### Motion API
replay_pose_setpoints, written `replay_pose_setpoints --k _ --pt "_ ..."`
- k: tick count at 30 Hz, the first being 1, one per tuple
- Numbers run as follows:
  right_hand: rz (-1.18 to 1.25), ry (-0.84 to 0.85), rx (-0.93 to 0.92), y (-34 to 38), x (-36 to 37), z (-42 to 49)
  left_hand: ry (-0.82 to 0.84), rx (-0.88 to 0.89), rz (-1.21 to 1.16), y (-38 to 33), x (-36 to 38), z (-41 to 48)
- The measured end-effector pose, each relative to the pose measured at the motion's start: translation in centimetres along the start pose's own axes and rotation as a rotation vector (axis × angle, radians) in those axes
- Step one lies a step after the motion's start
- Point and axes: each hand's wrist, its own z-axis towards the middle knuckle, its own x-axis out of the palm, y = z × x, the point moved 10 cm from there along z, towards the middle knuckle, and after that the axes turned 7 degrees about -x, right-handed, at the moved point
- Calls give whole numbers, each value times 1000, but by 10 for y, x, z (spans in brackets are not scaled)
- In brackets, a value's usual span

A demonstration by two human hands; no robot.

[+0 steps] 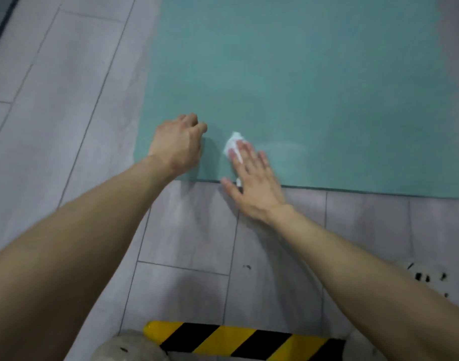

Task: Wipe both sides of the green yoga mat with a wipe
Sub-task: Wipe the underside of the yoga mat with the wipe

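A: Green yoga mat (301, 87) lies flat on the tiled floor (53, 113). Right hand (252, 183) spread, fingers pressing the white wipe (233, 144) onto the mat's near edge.

B: Left hand (177, 145)?

A: Curled into a loose fist, empty, knuckles on the mat's near-left corner, probably pinning it against sliding.

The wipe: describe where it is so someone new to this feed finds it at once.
Start at the green yoga mat spread flat on the grey tiled floor and follow its near edge. Just inside that edge, toward the mat's left corner, the wipe sits crumpled under the right hand's fingers. It is the only white thing on the mat.
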Motion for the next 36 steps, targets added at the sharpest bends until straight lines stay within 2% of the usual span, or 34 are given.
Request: replay_pose_setpoints --k 1,2,3,6,8,13,18,20,23,26,28,32,36 --pt "-24 79 -210 24 9 3 -4 41 15 -16 -1 9" --pt "-53 123 -335 23 10 2 -6 68 25 -30 -2 17" --pt "-67 115 -346 1 2 2 -5 81 27 -41 -2 24" --pt "-73 80 -57 -118 -30 -5 14 92 -7 -77 -3 43" --pt "-85 140 -19 -171 -53 -3 18 84 -30 -100 -5 51" --pt "-178 287 -317 -202 -125 1 53 146 -69 -179 -16 61" --pt "-324 375 -503 -259 -167 -53 191 41 -140 -235 1 82" --pt "-307 354 -440 -296 -168 -68 228 90 -105 -264 10 89" --pt "-213 245 -215 -341 -148 -62 253 117 -24 -293 22 94" --pt "-110 70 56 -369 -115 -68 252 146 14 -323 26 99" --pt "-72 -35 165 -379 -103 -72 207 145 -6 -333 19 113" --pt "-2 -51 89 -361 -99 -62 243 39 -26 -312 24 137" --pt "-7 -90 35 -365 -96 -66 337 29 3 -320 31 184"
